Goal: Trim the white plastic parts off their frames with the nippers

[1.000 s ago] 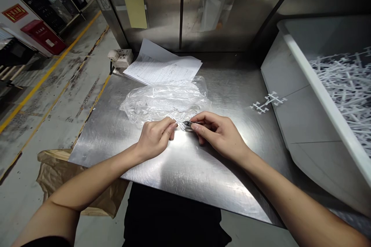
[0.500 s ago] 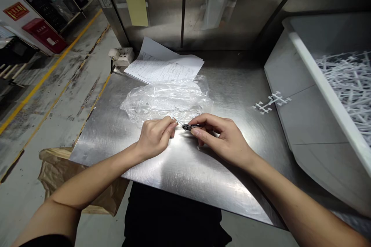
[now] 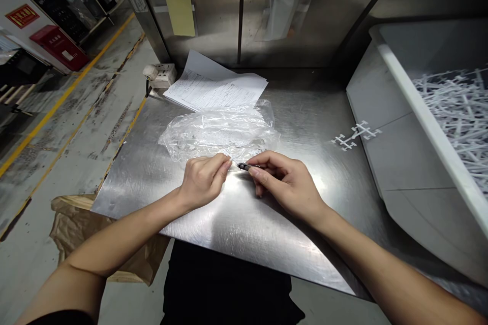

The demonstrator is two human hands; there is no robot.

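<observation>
Brushed-steel worktop (image 3: 244, 223) lies beneath both hands; to the right stands a grey bin (image 3: 396, 157), heaped inside with thin white pieces (image 3: 461, 122); a crumpled clear bag (image 3: 221, 129) lies just beyond the fingers; the right hand (image 3: 290, 183) and left hand (image 3: 204, 183) face each other, thumbs pressed to fingers; a branched white frame (image 3: 354, 134) sits by the bin's wall, touching or not I cannot tell; the right pinches a small dark tool (image 3: 244, 166); the left appears to pinch a slim white bit (image 3: 231, 159), mostly hidden; the step looks like trimming or prising that bit; it seems to call for a firm left pinch and a tool tip aimed clear of the fingertips.
</observation>
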